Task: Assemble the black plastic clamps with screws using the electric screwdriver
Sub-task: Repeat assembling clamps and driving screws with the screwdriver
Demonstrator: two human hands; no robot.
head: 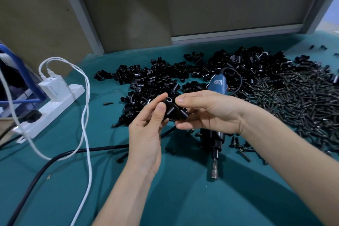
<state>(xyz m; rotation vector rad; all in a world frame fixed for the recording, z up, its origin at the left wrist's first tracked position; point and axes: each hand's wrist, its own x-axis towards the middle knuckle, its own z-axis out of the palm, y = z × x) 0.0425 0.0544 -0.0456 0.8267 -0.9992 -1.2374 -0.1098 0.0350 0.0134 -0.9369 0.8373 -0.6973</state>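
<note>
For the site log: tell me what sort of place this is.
Likely a small-parts assembly bench: a heap of black plastic clamps, a pile of screws and an electric screwdriver lie on the green-covered table.

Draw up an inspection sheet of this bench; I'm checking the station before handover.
Surface: teal table cover, bare toward the near edge.
Job's things: black clamp held above the table; clamp pile at the back; screw pile on the right; electric screwdriver lying flat under the hands, bit toward the person.
Clutter: stray screw left of the clamps, and more loose screws around the screwdriver.
Hands: left hand and right hand both pinch the clamp.
Cables: white cable and black cable cross the left side; power strip holds a white charger.
Surroundings: brown partition panels behind.
</note>
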